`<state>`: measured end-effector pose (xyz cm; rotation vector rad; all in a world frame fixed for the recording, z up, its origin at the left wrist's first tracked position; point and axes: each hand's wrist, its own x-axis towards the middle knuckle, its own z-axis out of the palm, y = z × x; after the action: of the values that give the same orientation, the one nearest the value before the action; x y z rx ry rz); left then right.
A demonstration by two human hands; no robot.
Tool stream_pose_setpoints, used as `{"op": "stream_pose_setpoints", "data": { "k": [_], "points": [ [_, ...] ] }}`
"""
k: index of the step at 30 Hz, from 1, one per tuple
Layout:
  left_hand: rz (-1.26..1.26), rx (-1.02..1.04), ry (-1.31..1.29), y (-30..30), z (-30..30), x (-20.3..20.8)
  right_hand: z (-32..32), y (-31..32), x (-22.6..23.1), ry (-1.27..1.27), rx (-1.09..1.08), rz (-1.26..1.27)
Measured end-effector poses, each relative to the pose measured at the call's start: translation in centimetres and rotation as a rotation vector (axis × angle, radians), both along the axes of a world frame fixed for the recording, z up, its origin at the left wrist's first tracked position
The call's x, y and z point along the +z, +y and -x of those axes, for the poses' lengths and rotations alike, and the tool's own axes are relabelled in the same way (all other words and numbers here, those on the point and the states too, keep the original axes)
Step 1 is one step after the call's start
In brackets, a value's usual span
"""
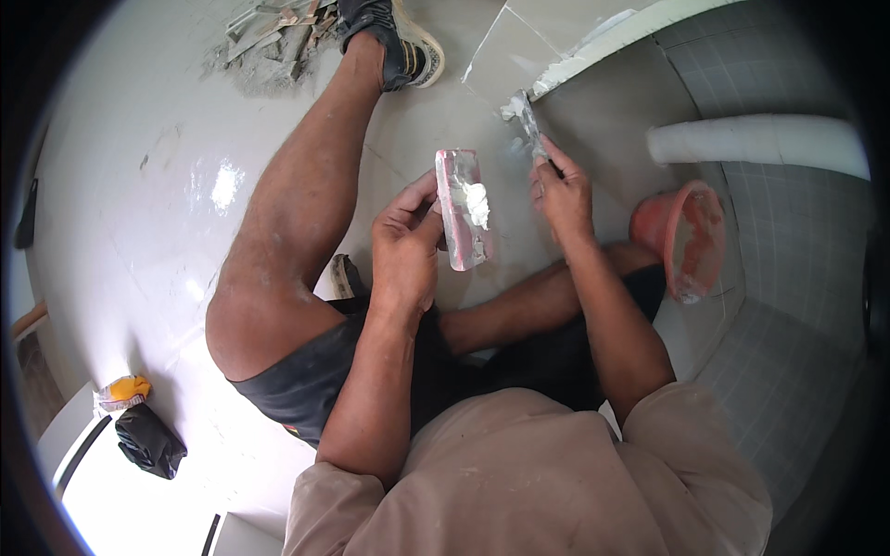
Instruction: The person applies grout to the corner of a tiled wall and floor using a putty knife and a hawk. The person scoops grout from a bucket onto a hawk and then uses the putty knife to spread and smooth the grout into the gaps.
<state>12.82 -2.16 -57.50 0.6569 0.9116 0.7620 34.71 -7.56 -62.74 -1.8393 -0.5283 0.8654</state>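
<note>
Floor (pixel 139 213): glossy pale tile, glare patches, faint joint lines.

Directly on it:
- Heap of broken tile scraps and grey mortar debris (pixel 269 42), far beyond the left hand (pixel 405 243), past the outstretched foot.
- Orange-red bucket (pixel 681 236), tipped on its side, just right of the right hand (pixel 561 190).
- White pipe (pixel 760 139), lying beyond the bucket, right of the same hand.
- Dark bag (pixel 148 440) with a yellow item (pixel 125 389) touching it, well behind and left of the left hand.

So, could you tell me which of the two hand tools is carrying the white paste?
The flat trowel in the left hand carries the white blob; the narrow scraper in the right hand touches the wall joint.
</note>
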Motion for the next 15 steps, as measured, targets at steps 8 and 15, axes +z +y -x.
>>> {"op": "stream_pose_setpoints", "data": {
  "k": [8, 15],
  "points": [
    [0.019, 0.05, -0.018, -0.2, -0.4, 0.4, 0.3, -1.8, 0.4, -0.047, -0.035, -0.027],
    [-0.006, 0.045, -0.018, -0.1, 0.0, 0.2, 0.0, -1.8, -0.3, -0.051, -0.025, -0.035]
  ]
}}
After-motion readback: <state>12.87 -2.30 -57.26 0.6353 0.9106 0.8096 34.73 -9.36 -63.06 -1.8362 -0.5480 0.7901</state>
